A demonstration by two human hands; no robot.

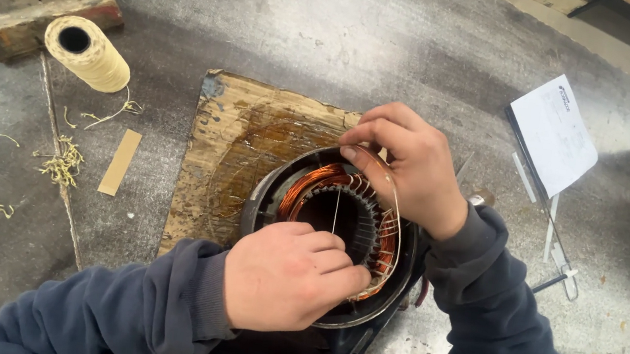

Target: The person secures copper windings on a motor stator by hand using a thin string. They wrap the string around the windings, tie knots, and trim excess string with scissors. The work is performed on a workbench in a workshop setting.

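Your left hand (288,276) rests on the near rim of the motor (327,239), its grip pinched shut on a thin clear strip (393,211). The strip bends up to your right hand (406,166), whose grip pinches its far end. The copper coil (306,188) sits just past your left grip, under the right one. A spool (87,53) lies far left on the bench (395,43).

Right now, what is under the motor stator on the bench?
The motor stator sits on a stained, worn board lying on the grey bench. The board's near part is hidden by the left hand and sleeves.
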